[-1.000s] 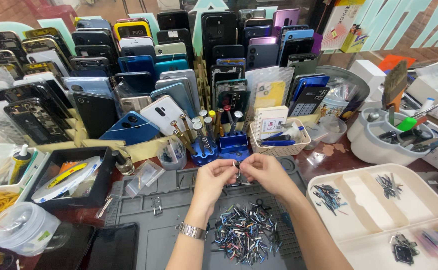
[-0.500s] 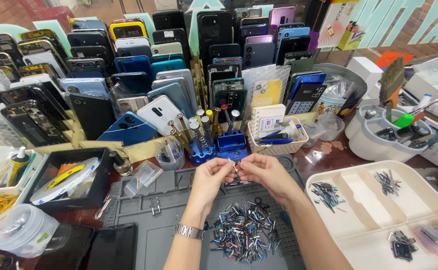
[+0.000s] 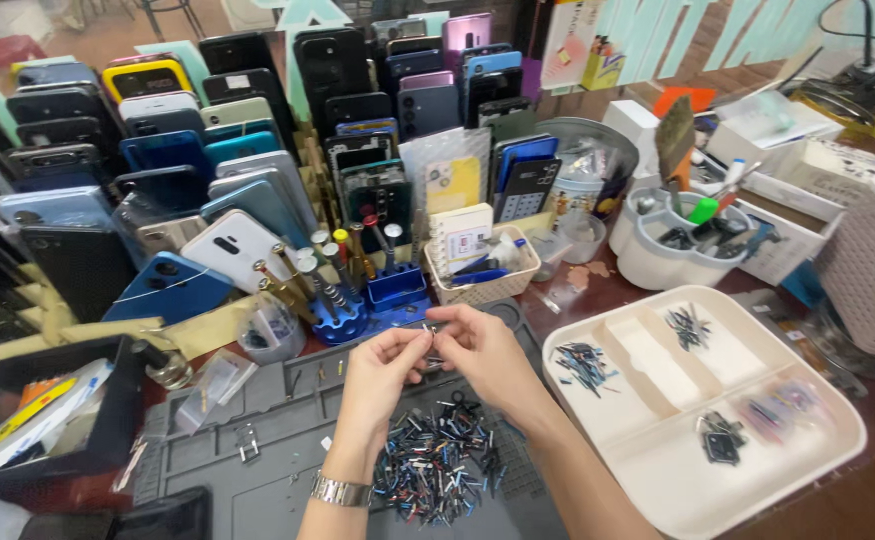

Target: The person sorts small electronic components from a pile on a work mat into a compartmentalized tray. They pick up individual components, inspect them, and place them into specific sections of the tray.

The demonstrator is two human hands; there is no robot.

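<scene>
Both hands pinch shut on one small metal part [image 3: 429, 328], left hand [image 3: 378, 375] and right hand [image 3: 483, 350] raised above the parts pile [image 3: 438, 460], tray [image 3: 808, 460] near for sorting.

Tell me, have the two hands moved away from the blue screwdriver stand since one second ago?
No. Left hand and right hand remain together just before the blue screwdriver stand, above the pile of small parts.

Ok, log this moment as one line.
left hand: pinching small metal part | right hand: pinching same part | below: parts pile on grey mat
</scene>
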